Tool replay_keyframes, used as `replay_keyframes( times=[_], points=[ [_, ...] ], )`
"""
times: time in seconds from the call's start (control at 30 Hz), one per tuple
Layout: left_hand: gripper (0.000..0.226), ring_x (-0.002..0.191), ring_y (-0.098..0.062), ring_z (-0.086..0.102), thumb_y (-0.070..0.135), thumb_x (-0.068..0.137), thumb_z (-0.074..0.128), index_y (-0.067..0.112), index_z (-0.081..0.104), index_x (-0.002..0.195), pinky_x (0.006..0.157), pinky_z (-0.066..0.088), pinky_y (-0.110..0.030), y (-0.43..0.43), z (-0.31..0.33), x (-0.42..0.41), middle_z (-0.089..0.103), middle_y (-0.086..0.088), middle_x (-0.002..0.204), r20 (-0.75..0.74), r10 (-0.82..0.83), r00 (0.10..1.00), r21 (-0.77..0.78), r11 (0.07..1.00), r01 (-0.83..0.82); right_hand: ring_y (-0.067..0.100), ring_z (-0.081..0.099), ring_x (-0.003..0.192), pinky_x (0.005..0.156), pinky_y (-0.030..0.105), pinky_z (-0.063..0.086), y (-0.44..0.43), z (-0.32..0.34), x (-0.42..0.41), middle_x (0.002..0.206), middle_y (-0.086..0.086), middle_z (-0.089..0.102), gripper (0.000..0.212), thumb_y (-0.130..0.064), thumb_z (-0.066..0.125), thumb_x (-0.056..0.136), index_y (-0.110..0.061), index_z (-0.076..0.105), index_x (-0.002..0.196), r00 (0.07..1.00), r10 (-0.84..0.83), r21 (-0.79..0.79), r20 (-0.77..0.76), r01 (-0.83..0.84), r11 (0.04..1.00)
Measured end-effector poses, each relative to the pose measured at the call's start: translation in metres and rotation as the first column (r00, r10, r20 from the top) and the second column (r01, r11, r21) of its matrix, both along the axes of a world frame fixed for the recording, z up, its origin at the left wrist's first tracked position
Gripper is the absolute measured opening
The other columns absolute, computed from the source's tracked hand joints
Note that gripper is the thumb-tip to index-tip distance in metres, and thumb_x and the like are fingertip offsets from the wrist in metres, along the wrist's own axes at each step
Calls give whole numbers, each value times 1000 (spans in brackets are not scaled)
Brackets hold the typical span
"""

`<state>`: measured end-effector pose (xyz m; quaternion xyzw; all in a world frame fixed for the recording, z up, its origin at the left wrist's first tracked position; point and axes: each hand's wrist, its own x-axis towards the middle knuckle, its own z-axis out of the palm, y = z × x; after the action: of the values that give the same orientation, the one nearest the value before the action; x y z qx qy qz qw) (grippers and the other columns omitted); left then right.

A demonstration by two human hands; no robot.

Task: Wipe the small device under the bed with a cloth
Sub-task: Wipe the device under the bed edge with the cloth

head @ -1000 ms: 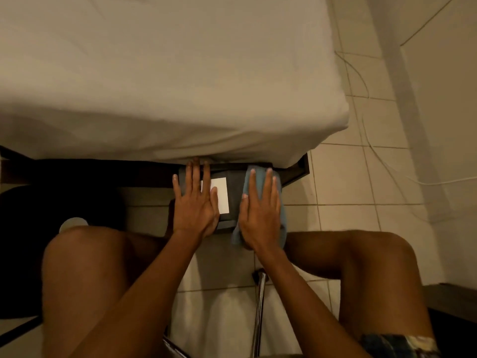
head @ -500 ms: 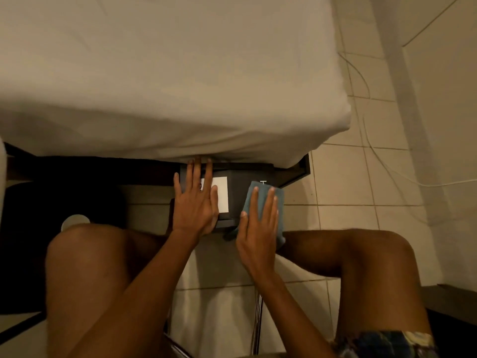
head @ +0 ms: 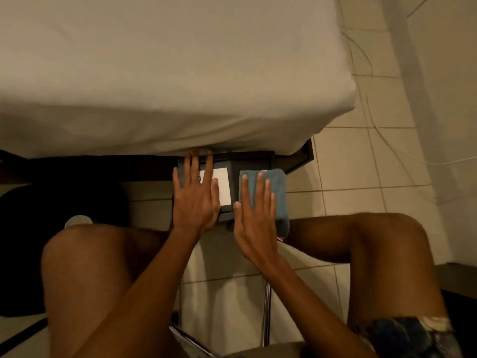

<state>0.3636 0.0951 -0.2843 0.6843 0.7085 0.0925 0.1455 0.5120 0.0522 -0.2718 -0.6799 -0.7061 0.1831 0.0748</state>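
Observation:
A small dark box-shaped device (head: 233,161) with a white label (head: 224,186) sticks out from under the bed's edge. My left hand (head: 195,200) lies flat on its left half, fingers spread and reaching under the mattress. A folded blue cloth (head: 278,192) covers the device's right side. My right hand (head: 254,215) presses flat on the cloth, fingers stretched out. The device's far part is hidden beneath the bed.
The white-sheeted mattress (head: 167,73) overhangs a dark bed frame (head: 299,158). My bare knees flank the device. A chrome chair leg (head: 267,313) stands between my legs. Thin cables (head: 371,120) run across the tiled floor at right, near the wall.
My right hand has slid the cloth toward me and to the right along the device's top. My left hand has stayed in place.

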Motion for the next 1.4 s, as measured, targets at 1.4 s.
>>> replay_keyframes(
  times=[1.4],
  points=[
    [59,154,-21,-4,39,102,19,22,7,158,124,7,-52,1,-4,1,-2,-8,166,-52,-7,999,15,1000,8,18,-14,152,123,46,-3,70,4,12,166,0,-11,57,-42,22,105,-38,-4,155,990,141,19,-6,-141,990]
  ],
)
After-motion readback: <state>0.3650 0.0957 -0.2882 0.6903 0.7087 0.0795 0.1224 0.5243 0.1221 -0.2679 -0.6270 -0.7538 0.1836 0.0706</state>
